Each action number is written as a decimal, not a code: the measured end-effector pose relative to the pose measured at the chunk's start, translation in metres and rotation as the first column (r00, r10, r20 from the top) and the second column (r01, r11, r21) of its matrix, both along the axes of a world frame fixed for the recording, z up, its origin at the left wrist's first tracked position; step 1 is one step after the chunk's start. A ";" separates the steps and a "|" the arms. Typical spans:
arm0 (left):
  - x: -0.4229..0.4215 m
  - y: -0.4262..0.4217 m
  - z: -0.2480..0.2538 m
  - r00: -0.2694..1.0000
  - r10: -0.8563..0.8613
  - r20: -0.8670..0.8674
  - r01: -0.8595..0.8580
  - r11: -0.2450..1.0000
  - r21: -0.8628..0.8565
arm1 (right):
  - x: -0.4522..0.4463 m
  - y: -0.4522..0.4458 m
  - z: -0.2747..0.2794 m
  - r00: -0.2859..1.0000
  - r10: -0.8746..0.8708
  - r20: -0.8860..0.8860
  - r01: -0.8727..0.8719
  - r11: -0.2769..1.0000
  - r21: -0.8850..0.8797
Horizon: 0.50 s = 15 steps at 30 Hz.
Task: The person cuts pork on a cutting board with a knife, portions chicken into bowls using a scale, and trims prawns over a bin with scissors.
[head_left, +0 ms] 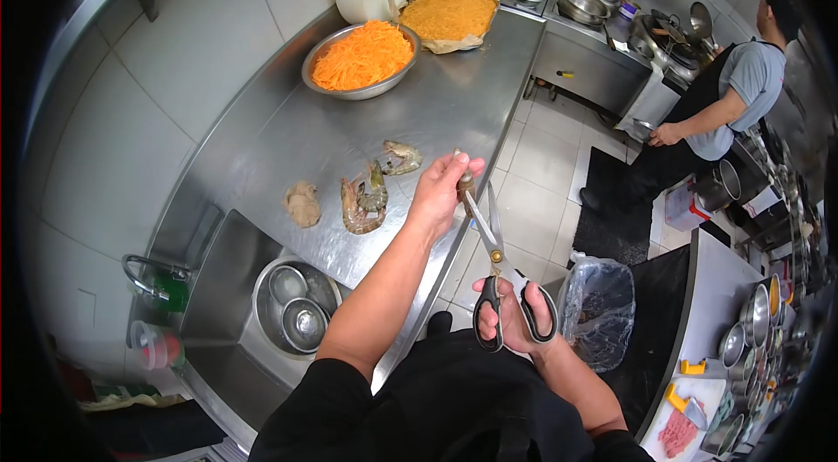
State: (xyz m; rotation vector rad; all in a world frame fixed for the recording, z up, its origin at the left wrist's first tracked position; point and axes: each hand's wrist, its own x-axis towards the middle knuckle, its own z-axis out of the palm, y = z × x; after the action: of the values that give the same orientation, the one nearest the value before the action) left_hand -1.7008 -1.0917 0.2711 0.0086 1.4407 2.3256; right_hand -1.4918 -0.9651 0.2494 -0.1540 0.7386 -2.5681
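My left hand (438,189) is raised over the counter's right edge, its thumb and fingers pinched on a small brownish-grey piece that looks like a shrimp (467,184). In my right hand (517,328) are black-handled scissors (497,257), with thumb and fingers through the loops. The scissor blades are spread apart and point up, one of them against the held shrimp. On the steel counter (288,148), left of my left hand, lie a curled shrimp (402,158) and two more shrimp (360,207) side by side. A beige crumpled lump (302,204) rests beside them.
A bowl of orange shreds (362,61) and a paper-lined heap of yellow crumbs (448,13) stand farther back. Metal bowls (305,324) sit in the sink at left. A lined bin (599,312) is on my right. A co-worker (729,100) stands by the stove.
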 end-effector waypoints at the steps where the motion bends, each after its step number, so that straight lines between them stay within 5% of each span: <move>1: 0.001 0.000 0.001 1.000 -0.003 -0.006 0.003 1.000 -0.010 | 0.001 0.000 0.000 1.000 0.000 0.004 0.000 1.000 -0.005; 7: 0.004 0.006 -0.007 0.995 0.037 -0.092 -0.043 0.997 -0.060 | 0.004 0.000 -0.001 0.999 -0.018 0.038 0.018 1.000 -0.014; 15: 0.005 0.005 -0.012 0.998 0.026 -0.055 -0.021 0.995 0.097 | 0.009 0.003 0.000 0.999 -0.022 0.032 0.024 0.998 -0.065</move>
State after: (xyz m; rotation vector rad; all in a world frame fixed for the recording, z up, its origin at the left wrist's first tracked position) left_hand -1.6961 -1.0869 0.2594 0.0847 1.3605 2.4299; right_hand -1.4824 -0.9621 0.2495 -0.1263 0.6491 -2.6116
